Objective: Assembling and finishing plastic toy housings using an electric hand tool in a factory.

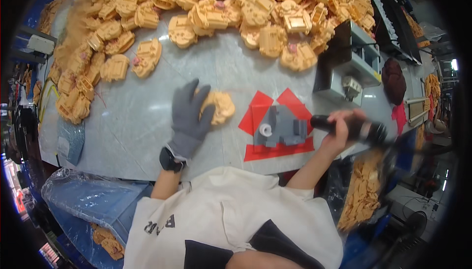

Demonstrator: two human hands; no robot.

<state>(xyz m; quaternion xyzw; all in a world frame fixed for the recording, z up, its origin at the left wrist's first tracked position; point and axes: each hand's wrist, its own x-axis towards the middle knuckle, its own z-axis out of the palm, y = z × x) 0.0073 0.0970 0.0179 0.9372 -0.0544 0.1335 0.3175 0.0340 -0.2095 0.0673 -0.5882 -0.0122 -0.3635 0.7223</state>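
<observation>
Centre of frame: tan part [224, 107] on bench [128, 138], just right of nearer left hand [189, 124], fingers spread, whether grasping cannot tell. Right of frame: right hand [339, 134] grasping black tool [322, 122], long axis crosswise.

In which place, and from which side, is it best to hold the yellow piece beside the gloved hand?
Probably by its outer edge, from the left: the yellow piece lies on the table, and the gloved left hand is spread at that side. Its rounded outline suggests pinching across two opposite edges.
</observation>
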